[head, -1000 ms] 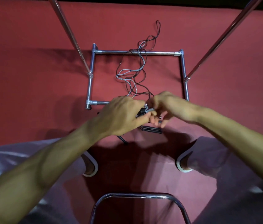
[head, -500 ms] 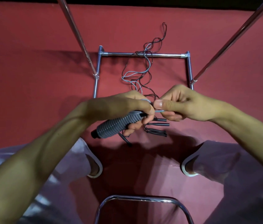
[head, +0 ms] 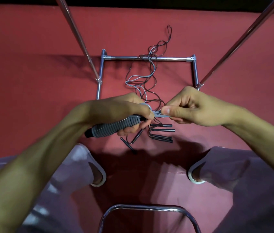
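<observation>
Above the red floor (head: 32,68), between the person's knees, the left hand (head: 124,109) grips a grey ribbed handle (head: 112,129). Its fingers curl under the handle and the thumb lies over the front end. The handle slants down and back from that hand, and its black butt sticks out below the wrist. Whether the ribbing is moulded or wound cannot be told. Just beside the left thumb, the right hand (head: 195,111) pinches a thin grey wire (head: 158,115) between the flat of its thumb and the forefinger, with the other fingers folded into the palm. The wire spans the short gap from the handle's front end to that pinch, so the two thumbs sit close together without touching. Beyond the hands, loose wires (head: 143,81) in grey and black wander away across the floor and pass over the far bar of a metal frame (head: 166,58). Below the hands, several black sleeves (head: 162,130) lie on the floor at the ends of thin leads, some side by side and two splayed apart under the left hand. Two slanted poles (head: 75,31) rise from the frame's sides. Pale trouser legs (head: 75,165) fill the lower corners, and a bent chair tube (head: 143,206) sits at the bottom edge.
</observation>
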Demonstrator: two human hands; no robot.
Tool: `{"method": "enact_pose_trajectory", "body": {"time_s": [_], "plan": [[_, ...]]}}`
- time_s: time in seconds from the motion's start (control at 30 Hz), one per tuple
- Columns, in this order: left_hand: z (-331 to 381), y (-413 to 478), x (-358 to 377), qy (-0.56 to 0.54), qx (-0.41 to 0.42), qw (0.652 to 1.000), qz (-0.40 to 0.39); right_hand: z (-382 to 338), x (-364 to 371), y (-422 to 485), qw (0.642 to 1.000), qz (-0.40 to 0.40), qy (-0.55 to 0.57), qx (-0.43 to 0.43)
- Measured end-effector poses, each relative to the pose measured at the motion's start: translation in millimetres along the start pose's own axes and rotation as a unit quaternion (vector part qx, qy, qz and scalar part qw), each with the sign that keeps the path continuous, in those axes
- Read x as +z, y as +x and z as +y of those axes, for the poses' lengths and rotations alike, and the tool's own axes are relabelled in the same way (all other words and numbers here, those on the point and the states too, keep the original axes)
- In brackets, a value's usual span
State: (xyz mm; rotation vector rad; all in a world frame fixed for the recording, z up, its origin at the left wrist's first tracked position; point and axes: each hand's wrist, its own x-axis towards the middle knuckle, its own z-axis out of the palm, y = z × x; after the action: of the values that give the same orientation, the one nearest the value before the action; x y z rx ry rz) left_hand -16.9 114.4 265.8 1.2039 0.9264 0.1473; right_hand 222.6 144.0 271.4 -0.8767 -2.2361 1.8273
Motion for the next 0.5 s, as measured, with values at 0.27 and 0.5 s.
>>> {"method": "enact_pose_trajectory", "body": {"time_s": [0.27,0.5], "plan": [[0,39,4,-0.072,0.101,0.968,0.219,0,-2,14,0.961,0.272,-0.028,-0.026],[23,43,11,-0.168,0.257,0.887,0.344,-17,8,28,0.916,0.341,0.203,-0.064]]}}
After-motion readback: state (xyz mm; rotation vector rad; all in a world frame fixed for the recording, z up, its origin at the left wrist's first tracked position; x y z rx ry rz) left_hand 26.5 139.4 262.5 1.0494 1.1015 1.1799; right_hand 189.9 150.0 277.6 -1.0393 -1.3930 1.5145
